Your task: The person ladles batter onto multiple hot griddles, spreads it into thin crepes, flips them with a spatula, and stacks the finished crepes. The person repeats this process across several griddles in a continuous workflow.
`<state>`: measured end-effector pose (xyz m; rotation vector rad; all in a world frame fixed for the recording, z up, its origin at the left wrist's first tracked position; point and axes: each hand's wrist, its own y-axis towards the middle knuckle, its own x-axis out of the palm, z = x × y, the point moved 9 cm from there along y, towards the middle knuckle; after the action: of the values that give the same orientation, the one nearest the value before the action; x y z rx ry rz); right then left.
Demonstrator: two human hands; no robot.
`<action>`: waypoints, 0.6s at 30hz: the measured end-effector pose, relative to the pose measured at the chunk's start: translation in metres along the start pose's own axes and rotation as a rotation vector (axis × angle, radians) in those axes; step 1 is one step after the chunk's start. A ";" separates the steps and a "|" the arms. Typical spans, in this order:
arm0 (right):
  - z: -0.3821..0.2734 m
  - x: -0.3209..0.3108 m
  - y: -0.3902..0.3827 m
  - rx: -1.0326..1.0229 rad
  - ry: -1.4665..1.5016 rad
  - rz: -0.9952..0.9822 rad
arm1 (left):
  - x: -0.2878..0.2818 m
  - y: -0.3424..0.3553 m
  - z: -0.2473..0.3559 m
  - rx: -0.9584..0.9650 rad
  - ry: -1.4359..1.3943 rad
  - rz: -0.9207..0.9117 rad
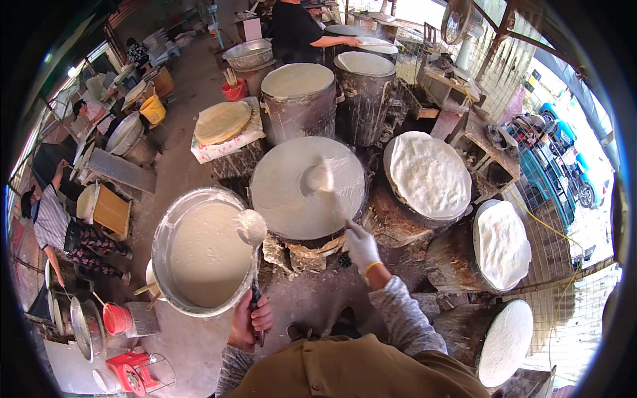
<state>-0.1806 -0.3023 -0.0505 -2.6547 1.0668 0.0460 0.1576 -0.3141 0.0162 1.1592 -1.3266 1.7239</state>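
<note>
My left hand is closed round the dark handle of a metal ladle. The ladle's batter-coated bowl rests over the right rim of a wide metal pot filled with pale batter. My right hand, in a white glove, grips the handle of a round-headed spreader, blurred by motion. Its head is on the thin pale batter layer covering a round drum-top griddle in front of me. A darker ring shows around the head.
More drum griddles with pale sheets stand to the right and behind. A stack of round flat sheets lies on a covered stand. A person in black works at the back; other people are at left. A red bucket stands lower left.
</note>
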 end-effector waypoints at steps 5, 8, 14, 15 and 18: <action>-0.038 0.016 0.021 0.080 -0.085 -0.081 | 0.015 0.014 0.005 -0.028 0.021 0.007; -0.037 -0.035 0.066 -0.043 0.047 0.092 | 0.015 0.042 0.010 -0.067 0.044 0.069; -0.042 -0.001 0.004 0.185 -0.168 -0.259 | 0.016 0.101 0.048 -0.017 0.115 0.255; -0.043 -0.009 -0.002 0.115 -0.177 -0.218 | 0.018 0.112 0.056 0.029 0.164 0.298; -0.027 -0.030 -0.021 -0.011 -0.109 -0.069 | 0.011 0.141 0.062 0.131 0.170 0.439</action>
<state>-0.1904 -0.2746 -0.0156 -2.6628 0.9422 0.1803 0.0432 -0.4112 -0.0209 0.8036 -1.4544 2.1960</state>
